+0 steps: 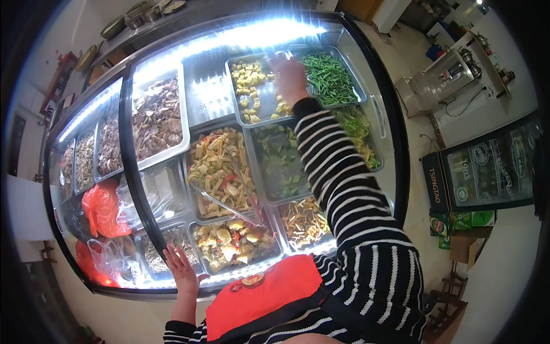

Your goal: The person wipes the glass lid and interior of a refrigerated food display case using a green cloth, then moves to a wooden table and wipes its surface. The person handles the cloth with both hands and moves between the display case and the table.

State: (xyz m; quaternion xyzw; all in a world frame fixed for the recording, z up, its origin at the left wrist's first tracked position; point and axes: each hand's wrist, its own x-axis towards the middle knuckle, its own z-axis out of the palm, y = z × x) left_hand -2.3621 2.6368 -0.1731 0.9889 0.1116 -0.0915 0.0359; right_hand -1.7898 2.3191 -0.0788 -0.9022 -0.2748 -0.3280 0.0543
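Observation:
My right hand (291, 77), in a striped sleeve, reaches over the tray of yellow cubed food (248, 78) at the back of the lit glass display case; its fingers are blurred, so what they hold is unclear. The tray of green beans (328, 76) lies just right of it. My left hand (182, 266) rests against the dark front frame beside a tray of pale shredded food (160, 247), fingers spread. Metal tongs (222, 203) lie across a tray of mixed strips (215, 155), in front of which is a tray of chunky fried food (232, 246).
Meat trays (154, 117) and plastic bags (100, 209) fill the case's left side. A counter with pans (114, 26) stands behind it. To the right are a stainless appliance (435, 80), a glass-door fridge (487, 166), stacked boxes (464, 243) and wooden chairs (444, 304).

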